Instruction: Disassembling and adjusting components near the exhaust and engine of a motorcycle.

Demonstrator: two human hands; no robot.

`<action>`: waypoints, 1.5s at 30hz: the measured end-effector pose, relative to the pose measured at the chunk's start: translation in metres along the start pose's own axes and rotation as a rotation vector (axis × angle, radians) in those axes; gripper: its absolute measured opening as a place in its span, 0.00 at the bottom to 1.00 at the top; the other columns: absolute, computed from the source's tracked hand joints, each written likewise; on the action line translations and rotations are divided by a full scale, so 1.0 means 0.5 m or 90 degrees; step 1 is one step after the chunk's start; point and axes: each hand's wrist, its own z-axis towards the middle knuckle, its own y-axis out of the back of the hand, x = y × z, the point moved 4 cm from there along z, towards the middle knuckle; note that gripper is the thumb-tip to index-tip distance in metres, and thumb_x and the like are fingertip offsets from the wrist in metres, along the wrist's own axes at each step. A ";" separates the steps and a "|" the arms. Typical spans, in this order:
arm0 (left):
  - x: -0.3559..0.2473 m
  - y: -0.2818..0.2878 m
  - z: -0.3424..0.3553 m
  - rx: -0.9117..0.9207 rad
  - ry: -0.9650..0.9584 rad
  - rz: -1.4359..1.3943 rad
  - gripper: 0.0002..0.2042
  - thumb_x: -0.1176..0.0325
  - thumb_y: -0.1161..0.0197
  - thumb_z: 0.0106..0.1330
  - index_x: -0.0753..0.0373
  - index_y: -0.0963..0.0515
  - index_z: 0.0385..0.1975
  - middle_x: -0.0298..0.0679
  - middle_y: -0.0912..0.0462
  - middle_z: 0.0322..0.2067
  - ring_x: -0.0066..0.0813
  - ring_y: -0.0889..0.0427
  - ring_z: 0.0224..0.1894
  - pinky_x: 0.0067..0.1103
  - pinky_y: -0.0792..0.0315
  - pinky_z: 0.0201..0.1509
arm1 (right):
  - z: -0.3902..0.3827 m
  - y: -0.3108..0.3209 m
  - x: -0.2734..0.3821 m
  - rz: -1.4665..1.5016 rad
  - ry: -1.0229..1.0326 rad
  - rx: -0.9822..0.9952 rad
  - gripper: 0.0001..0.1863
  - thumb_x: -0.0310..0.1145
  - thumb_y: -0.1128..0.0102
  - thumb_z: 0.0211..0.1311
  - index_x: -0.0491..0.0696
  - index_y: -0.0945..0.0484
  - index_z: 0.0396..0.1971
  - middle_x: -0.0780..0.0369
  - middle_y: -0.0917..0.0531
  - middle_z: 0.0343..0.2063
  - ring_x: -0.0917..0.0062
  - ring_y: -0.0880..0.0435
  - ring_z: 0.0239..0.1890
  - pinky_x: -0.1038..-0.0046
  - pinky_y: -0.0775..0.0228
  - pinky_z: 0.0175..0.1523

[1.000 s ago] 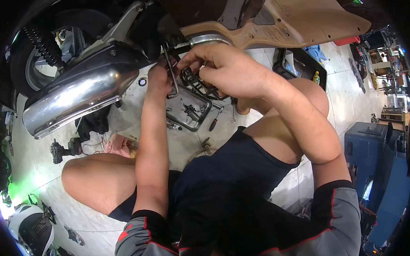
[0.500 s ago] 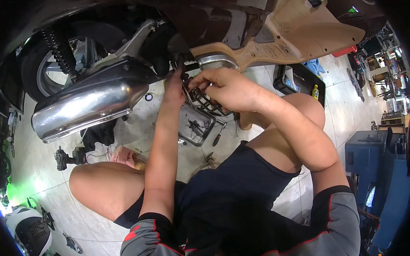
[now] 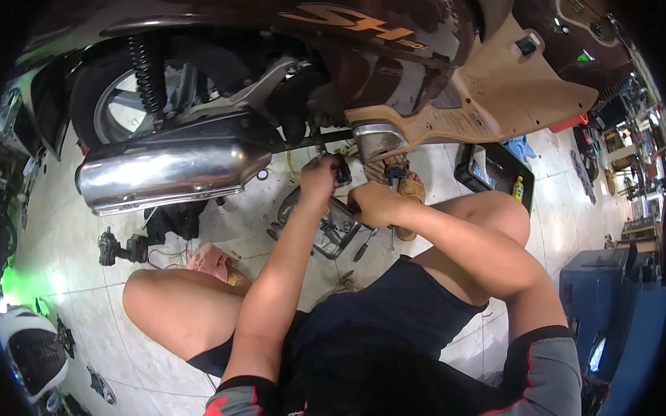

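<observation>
Left hand (image 3: 318, 181), frame centre: fingers curled at a dark part (image 3: 341, 170) just below the scooter (image 3: 354, 69); grip partly hidden, can't tell if it's holding it. Right hand (image 3: 375, 205), just right of it: fingers bent down near the tray (image 3: 336, 256), contents not visible, can't tell. Tray lies below both hands, probably keeping loose bits within reach; screwdriver (image 3: 361, 251) beside its right edge, likely for same reason.
</observation>
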 end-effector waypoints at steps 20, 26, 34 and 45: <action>-0.180 0.252 -0.310 0.209 -0.010 0.139 0.13 0.60 0.42 0.77 0.65 0.23 0.34 0.30 0.29 0.20 0.18 0.31 0.20 0.20 0.37 0.23 | 0.260 -0.398 -0.099 -0.162 -0.076 -0.020 0.17 0.38 0.38 0.60 0.43 0.17 0.44 0.49 0.14 0.44 0.54 0.13 0.47 0.54 0.19 0.51; -0.183 0.265 -0.362 0.182 -0.080 0.327 0.10 0.60 0.41 0.76 0.58 0.26 0.33 0.27 0.30 0.19 0.16 0.34 0.19 0.18 0.41 0.22 | 0.283 -0.463 -0.113 -0.091 -0.027 -0.139 0.15 0.30 0.45 0.59 0.42 0.17 0.43 0.49 0.12 0.38 0.56 0.11 0.36 0.50 0.19 0.37; -0.182 0.289 -0.364 0.171 -0.052 0.259 0.09 0.64 0.47 0.78 0.60 0.27 0.36 0.25 0.37 0.17 0.14 0.40 0.16 0.17 0.46 0.18 | 0.336 -0.529 -0.155 -0.038 -0.104 -0.012 0.20 0.36 0.55 0.73 0.47 0.23 0.57 0.50 0.18 0.56 0.55 0.18 0.58 0.54 0.21 0.57; -0.180 0.294 -0.362 0.146 -0.057 0.335 0.09 0.65 0.44 0.77 0.63 0.24 0.37 0.26 0.33 0.17 0.13 0.37 0.17 0.17 0.41 0.20 | 0.292 -0.463 -0.107 -0.033 -0.144 -0.084 0.21 0.38 0.56 0.73 0.46 0.28 0.60 0.50 0.14 0.49 0.54 0.15 0.52 0.51 0.22 0.54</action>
